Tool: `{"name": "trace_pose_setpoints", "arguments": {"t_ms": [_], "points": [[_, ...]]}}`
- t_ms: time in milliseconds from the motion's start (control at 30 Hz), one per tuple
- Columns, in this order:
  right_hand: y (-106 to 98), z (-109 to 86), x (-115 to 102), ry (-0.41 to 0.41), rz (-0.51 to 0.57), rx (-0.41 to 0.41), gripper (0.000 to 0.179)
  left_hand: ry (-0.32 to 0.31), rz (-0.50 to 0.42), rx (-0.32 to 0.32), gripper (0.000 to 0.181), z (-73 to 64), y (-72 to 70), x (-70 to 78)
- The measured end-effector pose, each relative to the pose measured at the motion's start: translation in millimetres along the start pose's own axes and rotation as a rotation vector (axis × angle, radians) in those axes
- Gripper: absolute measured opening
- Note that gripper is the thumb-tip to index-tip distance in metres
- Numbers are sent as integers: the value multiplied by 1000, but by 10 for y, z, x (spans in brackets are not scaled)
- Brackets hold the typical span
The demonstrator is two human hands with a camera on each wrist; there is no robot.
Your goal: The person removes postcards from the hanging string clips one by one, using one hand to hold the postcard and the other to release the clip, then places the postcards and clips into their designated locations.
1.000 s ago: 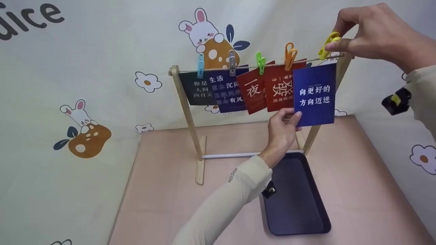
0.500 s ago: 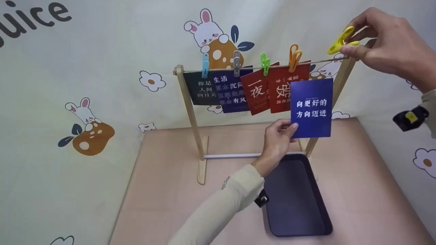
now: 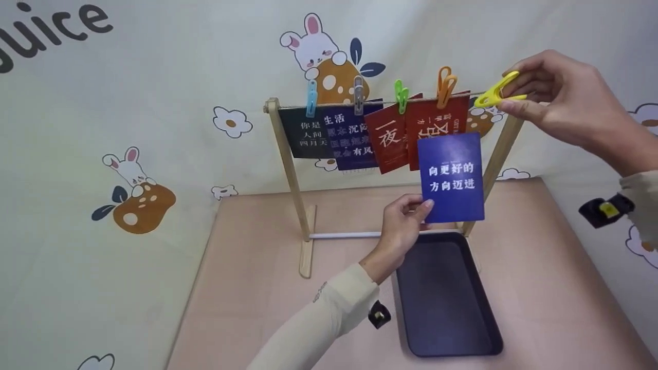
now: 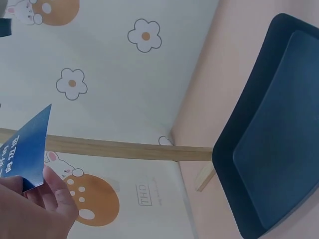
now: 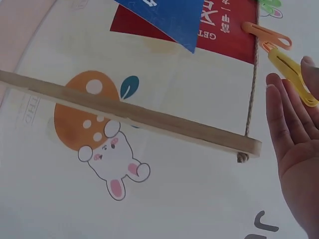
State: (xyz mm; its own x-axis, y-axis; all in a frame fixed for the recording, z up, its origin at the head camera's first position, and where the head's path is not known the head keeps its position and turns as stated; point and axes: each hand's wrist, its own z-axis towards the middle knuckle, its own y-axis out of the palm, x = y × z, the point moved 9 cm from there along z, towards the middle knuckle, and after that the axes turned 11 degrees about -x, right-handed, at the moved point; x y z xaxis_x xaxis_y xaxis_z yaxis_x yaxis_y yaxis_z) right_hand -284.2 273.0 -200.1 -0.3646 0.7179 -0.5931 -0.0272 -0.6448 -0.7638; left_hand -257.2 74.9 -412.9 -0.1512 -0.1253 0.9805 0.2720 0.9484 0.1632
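Note:
My left hand (image 3: 403, 226) pinches a blue card (image 3: 452, 180) with white lettering by its lower left corner, below the rope (image 3: 421, 99). Between thumb and fingers my right hand (image 3: 570, 97) holds a yellow clothespin (image 3: 496, 95) close to the rope's right end. The card and that clothespin are apart. Along the rope hang a dark green card (image 3: 303, 141), another blue card (image 3: 354, 154) and two red cards, one tilted (image 3: 388, 149), one partly behind the held card (image 3: 455, 110). Light blue (image 3: 311, 97), grey (image 3: 358, 95), green (image 3: 401, 96) and orange (image 3: 445, 87) clothespins grip them.
A wooden stand (image 3: 290, 174) carries the rope, with a white bar (image 3: 344, 235) low between its legs. In front of its right side lies a dark tray (image 3: 450, 298) on the pink tabletop (image 3: 257, 318). A printed wall sheet (image 3: 169, 61) rises behind.
The held blue card has moved down and left, away from the rope. My right hand has lifted the yellow clothespin off the rope's right end, then moved lower and left.

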Motion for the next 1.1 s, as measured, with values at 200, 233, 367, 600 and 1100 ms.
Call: {"name": "trace_pose_setpoints", "arguments": {"t_ms": [200, 233, 367, 600, 1100], "points": [[164, -65, 49, 3, 130, -11, 37, -6, 19, -16, 15, -116, -86, -31], [194, -76, 60, 6, 144, -17, 37, -7, 20, -18, 15, -133, -101, -41], [318, -113, 100, 10, 194, -35, 36, -15, 30, -24, 18, -194, -158, -109], [497, -197, 168, -4, 179, -43, 39, -54, 52, 3, 17, -315, -278, -337], [836, -404, 275, -63, 303, -20, 38, -137, 110, 45, 18, -659, -709, -949]]}}
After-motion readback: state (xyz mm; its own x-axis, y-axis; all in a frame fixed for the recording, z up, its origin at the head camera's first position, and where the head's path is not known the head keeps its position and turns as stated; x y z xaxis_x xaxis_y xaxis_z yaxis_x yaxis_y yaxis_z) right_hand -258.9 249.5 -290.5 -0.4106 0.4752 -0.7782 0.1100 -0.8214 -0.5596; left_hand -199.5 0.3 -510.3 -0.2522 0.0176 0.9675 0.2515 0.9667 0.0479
